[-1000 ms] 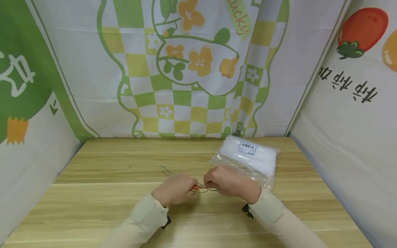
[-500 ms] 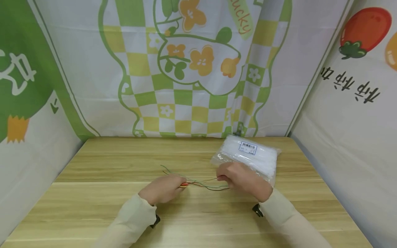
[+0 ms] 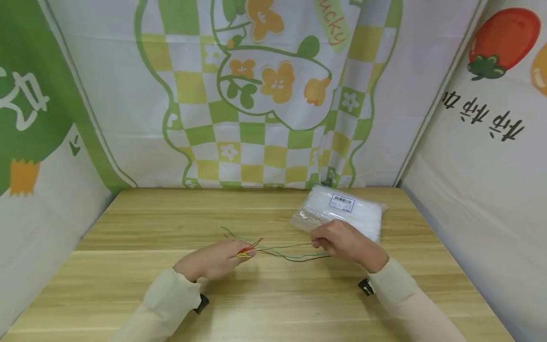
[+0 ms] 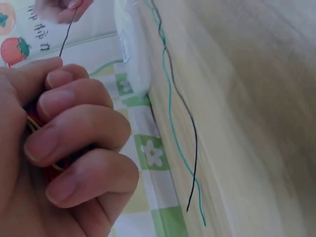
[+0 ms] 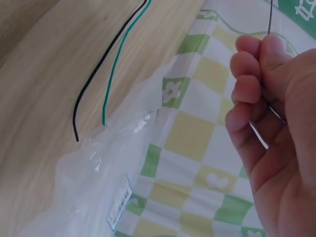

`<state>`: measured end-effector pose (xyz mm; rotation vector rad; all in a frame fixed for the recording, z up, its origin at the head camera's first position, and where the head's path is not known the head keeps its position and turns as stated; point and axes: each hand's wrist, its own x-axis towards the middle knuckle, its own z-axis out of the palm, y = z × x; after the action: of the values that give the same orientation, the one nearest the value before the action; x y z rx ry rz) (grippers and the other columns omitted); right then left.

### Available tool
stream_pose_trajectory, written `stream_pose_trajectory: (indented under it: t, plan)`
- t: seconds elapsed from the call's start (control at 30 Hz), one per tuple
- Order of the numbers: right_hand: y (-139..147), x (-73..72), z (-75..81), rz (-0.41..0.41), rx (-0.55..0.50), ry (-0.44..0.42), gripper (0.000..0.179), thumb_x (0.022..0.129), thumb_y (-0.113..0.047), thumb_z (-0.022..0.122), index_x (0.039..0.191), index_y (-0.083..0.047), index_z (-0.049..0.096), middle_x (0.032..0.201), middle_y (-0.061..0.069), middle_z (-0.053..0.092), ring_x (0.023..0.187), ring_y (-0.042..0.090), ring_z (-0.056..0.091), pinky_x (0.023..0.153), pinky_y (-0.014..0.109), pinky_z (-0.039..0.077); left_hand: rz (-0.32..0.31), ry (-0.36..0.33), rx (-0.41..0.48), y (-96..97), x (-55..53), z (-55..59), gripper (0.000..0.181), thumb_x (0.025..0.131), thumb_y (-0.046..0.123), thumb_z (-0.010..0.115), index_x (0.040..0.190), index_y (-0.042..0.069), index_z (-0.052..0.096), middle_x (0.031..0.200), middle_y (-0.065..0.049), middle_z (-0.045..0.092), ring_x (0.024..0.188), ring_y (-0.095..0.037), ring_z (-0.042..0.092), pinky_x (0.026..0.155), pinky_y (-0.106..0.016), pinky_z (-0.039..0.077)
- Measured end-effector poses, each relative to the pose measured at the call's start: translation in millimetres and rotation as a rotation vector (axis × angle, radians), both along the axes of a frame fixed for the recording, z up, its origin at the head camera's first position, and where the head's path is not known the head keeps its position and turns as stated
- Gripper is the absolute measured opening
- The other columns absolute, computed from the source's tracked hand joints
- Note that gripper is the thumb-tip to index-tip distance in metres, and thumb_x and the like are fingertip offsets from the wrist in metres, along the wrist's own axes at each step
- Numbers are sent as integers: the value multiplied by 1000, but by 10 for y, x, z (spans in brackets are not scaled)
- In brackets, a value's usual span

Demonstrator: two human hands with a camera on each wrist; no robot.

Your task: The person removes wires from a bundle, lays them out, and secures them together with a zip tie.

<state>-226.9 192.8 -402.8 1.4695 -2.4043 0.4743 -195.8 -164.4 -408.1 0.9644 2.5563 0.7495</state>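
Observation:
My left hand holds a bundle of thin red and yellow wires, its fingers curled round them in the left wrist view. A single dark wire runs taut from its fingertips to my right hand. Thumb and fingertips of the right hand pinch that dark wire. Below, a green wire and a black wire lie side by side on the wooden table, crossing in places. Their far ends lie by the plastic bag in the right wrist view. Other wire tips poke out behind the left hand.
A clear plastic bag of white items with a barcode label lies at the back right, partly behind the right hand. Printed cloth hangs along the table's back edge and both sides.
Both hands have moved apart, the left one leftward and the right one rightward. The dark wire has been drawn out between them, and the green and black wires now show on the table.

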Motion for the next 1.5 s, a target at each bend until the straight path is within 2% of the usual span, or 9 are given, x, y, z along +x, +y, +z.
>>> stream_pose_trajectory:
  t: [0.07,0.17,0.37,0.47,0.6,0.9,1.13,1.3,1.5]
  plan:
    - [30,-1,-7,11,-7,5,33,85,14,70,75,-15,60,67,-8,60,63,-6,45,59,13,42,-7,-29,10,-14,-9,11,51,115,40,40,119,-1,69,103,-2,71,96,-22,67,92,-44,55]
    - [129,-15,-12,-26,-8,27,34,84,14,71,73,-16,59,66,-9,59,62,-5,43,58,15,42,5,-53,28,-118,-21,47,50,116,38,40,105,-3,66,77,6,46,70,-10,43,74,-33,45]
    - [327,-38,9,-186,2,-88,26,97,0,70,77,-15,67,67,-11,59,61,-5,45,61,19,45,101,-59,87,-377,-28,171,38,116,36,41,95,11,60,78,2,46,70,-13,44,71,-32,41]
    - [184,-1,30,-248,8,-263,15,105,-18,66,98,-12,78,84,-7,73,75,0,64,72,26,56,87,-50,80,-252,-37,213,38,115,40,41,93,14,59,76,3,45,68,-11,43,70,-31,42]
    - [-65,62,-23,-248,37,-405,39,108,-36,62,127,-4,73,112,3,80,101,13,74,89,36,61,54,-30,82,-87,-50,187,37,115,37,42,89,16,56,75,6,43,69,-9,41,71,-29,41]
    - [-366,90,-173,-115,33,-345,12,105,-16,67,99,-12,77,86,-7,72,77,-1,60,71,20,55,16,-53,165,8,-52,102,43,116,36,39,84,11,50,70,6,37,61,-7,32,65,-25,35]
    - [-418,105,-195,-174,76,-359,24,106,-28,65,120,-10,74,114,-2,76,105,10,70,94,34,58,41,-67,186,24,-67,103,44,117,35,33,84,12,48,67,6,35,59,-7,29,63,-24,32]
    - [-423,67,-216,-92,44,-266,11,103,-16,69,106,-11,79,98,-4,79,88,4,71,82,23,59,44,-57,191,21,-68,116,44,117,38,33,84,13,48,70,5,36,63,-9,30,65,-26,33]
    - [-380,104,-194,-27,-102,-234,15,102,-5,67,114,-4,75,83,0,77,67,4,69,65,15,55,57,-38,188,-97,-83,65,39,115,38,41,95,8,54,76,4,37,64,-9,33,67,-27,36]
